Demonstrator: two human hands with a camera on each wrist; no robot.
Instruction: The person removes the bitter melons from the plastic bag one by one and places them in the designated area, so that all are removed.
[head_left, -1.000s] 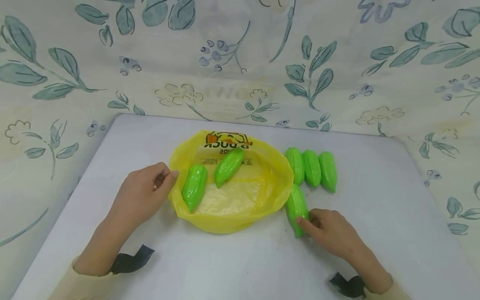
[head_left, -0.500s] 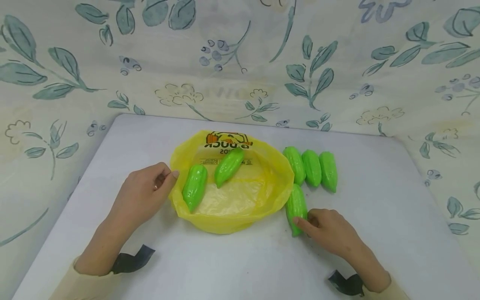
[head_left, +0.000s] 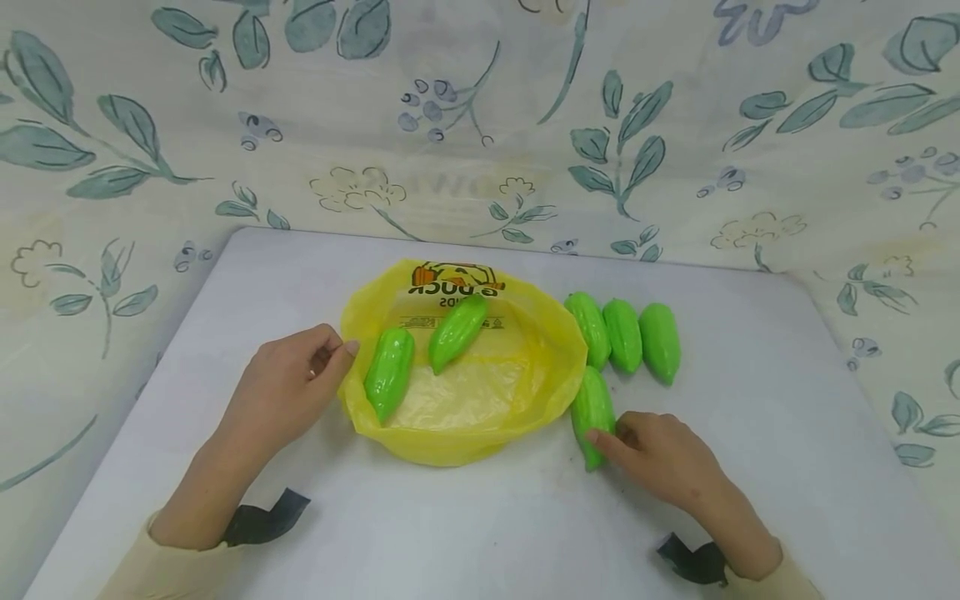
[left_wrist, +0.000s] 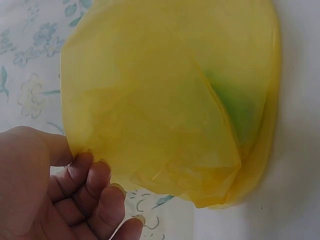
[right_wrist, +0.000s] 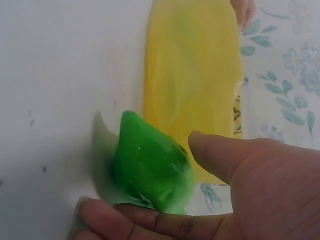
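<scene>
On the left, my left hand (head_left: 288, 383) pinches the rim of a yellow plastic bag (head_left: 457, 446) between thumb and fingers; the left wrist view shows this pinch. The bag's mouth gapes wide. Inside lie two glossy green gourd-like vegetables, one at the left (head_left: 389, 375) and one farther back (head_left: 457, 333). My right hand (head_left: 671, 458) holds another green gourd-like vegetable (head_left: 593, 404), thumb on one side and fingers on the other. That vegetable lies on the table against the bag's right edge. In the right wrist view its pointed end (right_wrist: 150, 160) shows between thumb and fingers.
Three more green vegetables (head_left: 622, 335) lie side by side right of the bag, the leftmost touching its edge. They rest on a white table (head_left: 480, 533). A leaf-patterned cloth (head_left: 480, 183) hangs behind it. Dark straps show at both wrists.
The vegetable at my right hand has shifted slightly left and away from me. The rightmost one of the row has moved a little to the right. The left hand and bag stay put.
</scene>
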